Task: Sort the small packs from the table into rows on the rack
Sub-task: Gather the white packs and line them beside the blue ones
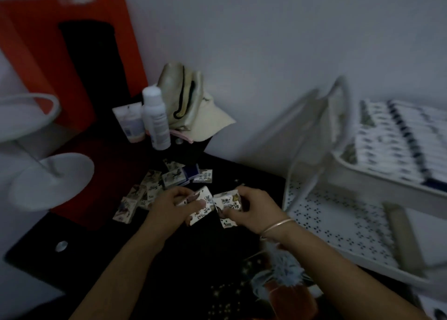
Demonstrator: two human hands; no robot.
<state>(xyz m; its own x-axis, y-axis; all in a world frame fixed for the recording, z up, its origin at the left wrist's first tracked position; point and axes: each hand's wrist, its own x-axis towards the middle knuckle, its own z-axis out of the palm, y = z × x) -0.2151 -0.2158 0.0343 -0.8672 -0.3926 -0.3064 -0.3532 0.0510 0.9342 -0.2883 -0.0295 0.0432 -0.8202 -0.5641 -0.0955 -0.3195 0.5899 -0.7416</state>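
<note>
Nearest, one small pack (202,207) is gripped by the curled fingers (185,191) of the left hand (169,208), a second pack (227,202) by the right hand (250,206). Rows (396,145) are filled on the upper tray (362,175) of the rack (326,213), right of the fingers; loose packs (124,210) are left on the worktop (208,252) beyond them. No path seems blocked by the bottle (156,118) or cap (193,106).

On the table (205,259), loose packs (150,189) lie scattered left of centre. Just near and right of them, the left hand (169,206) holds the left pack (200,206) just beside the right pack (227,201), held in the right hand (251,208). Farther back stand a tube (129,123), a bottle (156,118) to its right, then a cap (193,106). The rack (338,223) stands right of the table, with rows of packs (399,145) on its upper shelf.
</note>
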